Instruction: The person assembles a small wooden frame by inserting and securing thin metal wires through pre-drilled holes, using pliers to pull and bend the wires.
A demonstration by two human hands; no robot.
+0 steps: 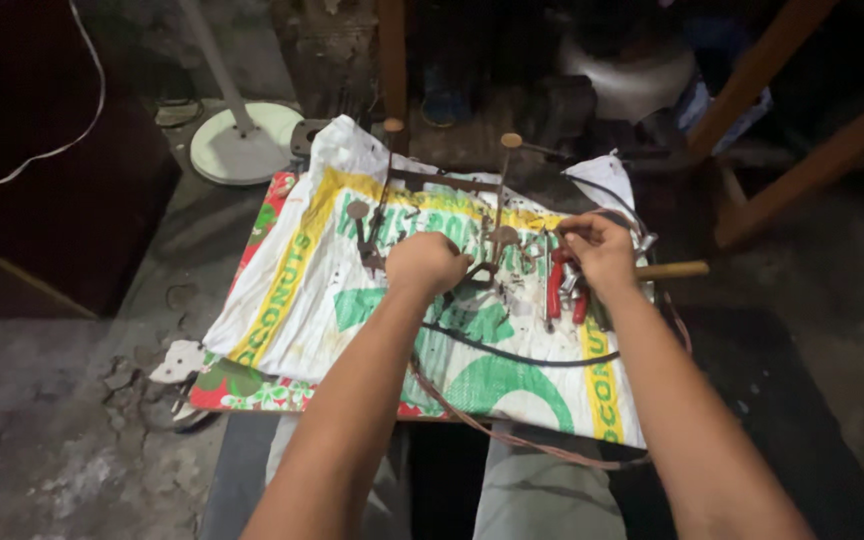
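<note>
My left hand (425, 263) is closed in a fist on part of a dark metal frame (442, 200) with two upright rods topped by round wooden knobs, lying on a white, green and yellow woven sack (322, 290). My right hand (600, 248) reaches down with fingers pinched over a cluster of small metal tools, beside red-handled pliers (556, 290) and a wooden-handled tool (670, 270). What the right fingers pinch is hidden. A black cable (512, 352) and a brown cord (512, 435) run across the sack near my forearms.
The sack covers a low table with a floral cloth (242, 385). A white round fan base (242, 140) stands at the back left. Wooden legs (782, 130) rise at the right. The cracked concrete floor (62, 440) lies to the left.
</note>
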